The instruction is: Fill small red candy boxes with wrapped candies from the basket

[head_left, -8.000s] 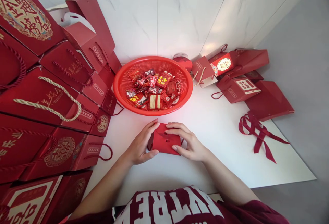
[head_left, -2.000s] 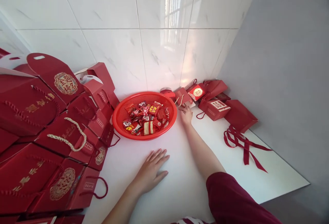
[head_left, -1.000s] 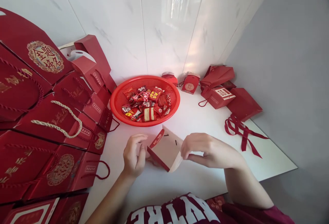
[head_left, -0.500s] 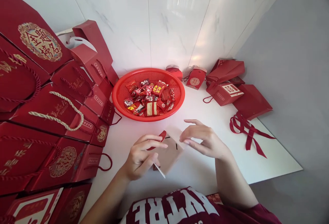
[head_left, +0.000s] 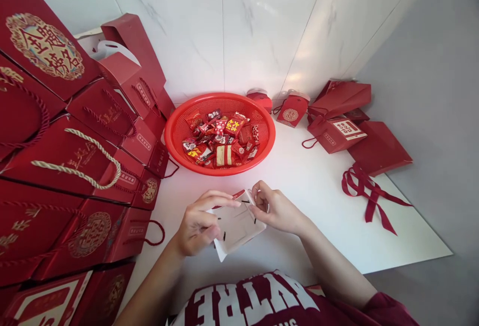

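A small card box (head_left: 239,226), white on the side facing me and with dark slots near its edges, is between my two hands above the white table. A bit of red shows at its far edge. My left hand (head_left: 200,221) grips the box's left side, fingers over the far edge and thumb near the left corner. At the far right corner, my right hand (head_left: 271,207) pinches the box's edge with thumb and index finger. Beyond the hands stands a red plastic basket (head_left: 170,139) holding several wrapped sweets (head_left: 224,139).
Red gift bags and boxes (head_left: 93,151) are stacked along the left. Small red boxes (head_left: 293,110) stand by the tiled wall. At the right lie more red bags (head_left: 379,146) and a dark red ribbon (head_left: 368,191) on the white table (head_left: 307,181).
My right hand has moved left and closed on the box's edge. The box has tilted so its white side shows more fully. The view has shifted slightly.
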A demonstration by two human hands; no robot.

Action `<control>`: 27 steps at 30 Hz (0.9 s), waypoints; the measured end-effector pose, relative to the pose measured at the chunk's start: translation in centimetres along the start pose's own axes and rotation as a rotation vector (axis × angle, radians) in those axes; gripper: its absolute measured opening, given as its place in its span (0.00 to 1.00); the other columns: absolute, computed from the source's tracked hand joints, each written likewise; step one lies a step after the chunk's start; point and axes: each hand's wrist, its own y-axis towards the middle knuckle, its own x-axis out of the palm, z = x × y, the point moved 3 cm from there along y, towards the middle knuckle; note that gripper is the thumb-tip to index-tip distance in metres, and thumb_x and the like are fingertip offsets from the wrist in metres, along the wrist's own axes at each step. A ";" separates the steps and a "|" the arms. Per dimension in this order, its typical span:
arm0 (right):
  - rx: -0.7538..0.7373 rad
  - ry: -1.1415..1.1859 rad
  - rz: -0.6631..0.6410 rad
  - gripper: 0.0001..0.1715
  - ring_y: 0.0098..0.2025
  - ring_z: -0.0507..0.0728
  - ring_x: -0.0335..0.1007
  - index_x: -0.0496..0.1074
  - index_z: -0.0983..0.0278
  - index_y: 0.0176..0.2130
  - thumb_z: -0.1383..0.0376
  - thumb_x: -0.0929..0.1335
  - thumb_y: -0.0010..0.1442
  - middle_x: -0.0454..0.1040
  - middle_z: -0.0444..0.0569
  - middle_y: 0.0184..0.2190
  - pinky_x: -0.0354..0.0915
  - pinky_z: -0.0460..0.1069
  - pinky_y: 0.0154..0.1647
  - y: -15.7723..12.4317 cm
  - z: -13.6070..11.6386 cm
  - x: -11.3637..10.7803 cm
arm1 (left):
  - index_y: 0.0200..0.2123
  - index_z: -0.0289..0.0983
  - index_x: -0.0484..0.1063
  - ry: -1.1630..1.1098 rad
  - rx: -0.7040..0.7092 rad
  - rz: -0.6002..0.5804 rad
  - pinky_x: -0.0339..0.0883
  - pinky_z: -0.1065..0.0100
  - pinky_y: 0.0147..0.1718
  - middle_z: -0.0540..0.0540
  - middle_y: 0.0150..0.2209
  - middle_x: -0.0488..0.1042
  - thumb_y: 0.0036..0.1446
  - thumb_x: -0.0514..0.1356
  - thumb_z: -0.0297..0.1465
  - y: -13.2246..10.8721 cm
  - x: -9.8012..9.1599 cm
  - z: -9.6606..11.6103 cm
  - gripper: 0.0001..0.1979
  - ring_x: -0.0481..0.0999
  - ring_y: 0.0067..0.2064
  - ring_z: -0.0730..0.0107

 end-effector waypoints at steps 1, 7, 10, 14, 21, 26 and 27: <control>-0.005 0.014 -0.012 0.13 0.23 0.51 0.61 0.57 0.59 0.44 0.68 0.66 0.63 0.65 0.35 0.23 0.58 0.45 0.27 0.0 0.1 0.3 | 0.21 0.38 0.77 0.033 0.000 0.009 0.69 0.56 0.50 0.41 0.51 0.79 0.66 0.53 0.34 -0.1 -0.2 0.0 0.22 0.74 0.53 0.54; -0.053 -0.090 0.074 0.21 0.20 0.50 0.56 0.55 0.58 0.48 0.75 0.62 0.57 0.59 0.30 0.19 0.54 0.44 0.26 -0.4 0.3 -0.5 | 0.21 0.37 0.74 0.458 -0.010 0.116 0.64 0.53 0.51 0.40 0.45 0.75 0.56 0.63 0.28 -0.1 -1.7 -0.6 0.12 0.70 0.51 0.53; -0.076 -0.124 0.046 0.21 0.20 0.50 0.56 0.55 0.58 0.47 0.76 0.61 0.57 0.61 0.31 0.20 0.54 0.44 0.26 -0.6 0.2 -0.9 | 0.23 0.38 0.71 0.580 -0.020 0.083 0.61 0.59 0.41 0.46 0.30 0.70 0.54 0.67 0.31 -0.2 -1.2 -1.0 0.10 0.69 0.37 0.63; -0.116 -0.162 0.039 0.20 0.20 0.50 0.56 0.55 0.58 0.46 0.76 0.60 0.56 0.62 0.32 0.21 0.53 0.44 0.26 -0.6 0.2 -0.8 | 0.21 0.37 0.58 0.511 -0.161 -0.012 0.54 0.67 0.30 0.54 0.20 0.60 0.56 0.66 0.31 -0.5 0.6 -1.8 0.20 0.59 0.26 0.72; -0.162 -0.158 0.073 0.15 0.19 0.49 0.54 0.55 0.58 0.38 0.76 0.61 0.55 0.60 0.33 0.20 0.54 0.43 0.24 -0.6 0.4 -0.4 | 0.20 0.39 0.47 0.048 -0.670 0.317 0.46 0.73 0.22 0.57 0.19 0.49 0.49 0.58 0.23 -1.9 2.4 -4.2 0.19 0.51 0.21 0.77; -0.310 -0.254 0.219 0.12 0.18 0.49 0.56 0.62 0.60 0.38 0.77 0.62 0.58 0.61 0.34 0.19 0.55 0.44 0.24 -0.7 0.4 -0.3 | 0.21 0.40 0.46 -0.058 -0.686 0.348 0.47 0.74 0.21 0.57 0.18 0.50 0.49 0.55 0.25 -2.3 3.2 -5.3 0.16 0.53 0.20 0.78; -0.376 -0.323 0.267 0.13 0.18 0.49 0.55 0.64 0.60 0.37 0.77 0.61 0.58 0.62 0.35 0.18 0.55 0.45 0.24 -0.8 0.2 -0.3 | 0.21 0.40 0.47 -0.071 -0.681 0.349 0.47 0.74 0.21 0.57 0.18 0.50 0.49 0.55 0.26 -2.3 3.2 -5.4 0.16 0.53 0.21 0.78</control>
